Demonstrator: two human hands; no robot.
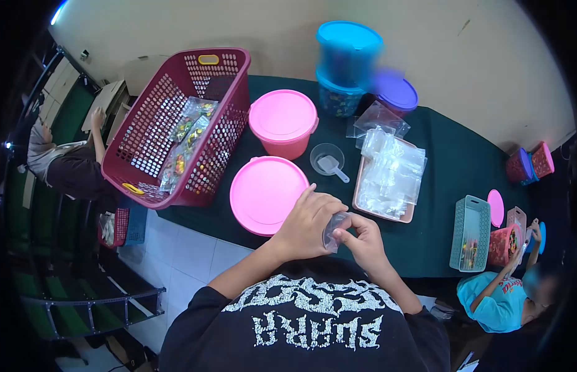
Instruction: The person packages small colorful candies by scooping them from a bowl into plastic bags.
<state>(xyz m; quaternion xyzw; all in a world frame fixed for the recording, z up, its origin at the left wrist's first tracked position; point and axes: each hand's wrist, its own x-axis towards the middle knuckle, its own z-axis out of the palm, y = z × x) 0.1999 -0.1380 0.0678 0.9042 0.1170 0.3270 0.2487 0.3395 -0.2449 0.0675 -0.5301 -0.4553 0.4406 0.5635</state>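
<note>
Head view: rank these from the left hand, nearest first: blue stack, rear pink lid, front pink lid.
1. Front pink lid, just left of the left hand
2. Rear pink lid, farther back
3. Blue stack, at the table's back

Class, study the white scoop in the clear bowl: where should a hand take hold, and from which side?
Best grip: the outer end of the scoop's handle. Approach from the person's side, near the tray. The slim handle juts past the rim of the bowl, while the scoop's head lies inside.
</note>
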